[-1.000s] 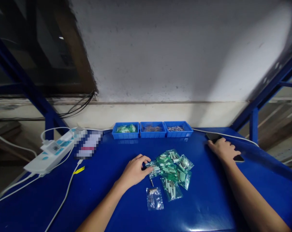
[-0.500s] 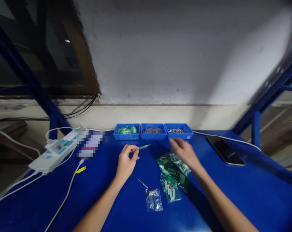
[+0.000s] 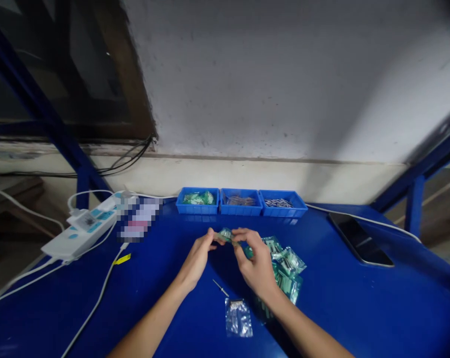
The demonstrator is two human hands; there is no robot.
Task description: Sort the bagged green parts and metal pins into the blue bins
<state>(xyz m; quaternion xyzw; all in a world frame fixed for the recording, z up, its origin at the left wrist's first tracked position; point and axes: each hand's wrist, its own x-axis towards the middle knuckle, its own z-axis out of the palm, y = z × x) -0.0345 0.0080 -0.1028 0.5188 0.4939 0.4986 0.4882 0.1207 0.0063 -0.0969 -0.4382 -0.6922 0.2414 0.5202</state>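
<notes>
Between my two hands, above the middle of the blue table, is a small green plastic bag (image 3: 225,233). My left hand (image 3: 199,256) pinches its left edge, and my right hand (image 3: 255,259) has thumb and fingers closed on its right side. What the bag contains is too small to tell. Partly hidden behind my right hand and forearm lies a pile of green bags (image 3: 287,278) with pale, rod-like parts inside. In front of my hands a single pop rivet (image 3: 220,287) lies on the table, close to a clear plastic bag (image 3: 238,319) holding small copper-coloured pieces.
Three blue bins stand along the back: a left bin (image 3: 198,210) with green bags, a middle bin (image 3: 241,210) with thin brownish parts, a right bin (image 3: 284,213) with metal rivets. A phone (image 3: 360,239) lies right; a power strip (image 3: 87,228) and white cables lie left.
My right hand has come left and down from above the pile to the green bag, and now grips it together with my left hand. The view has shifted slightly.
</notes>
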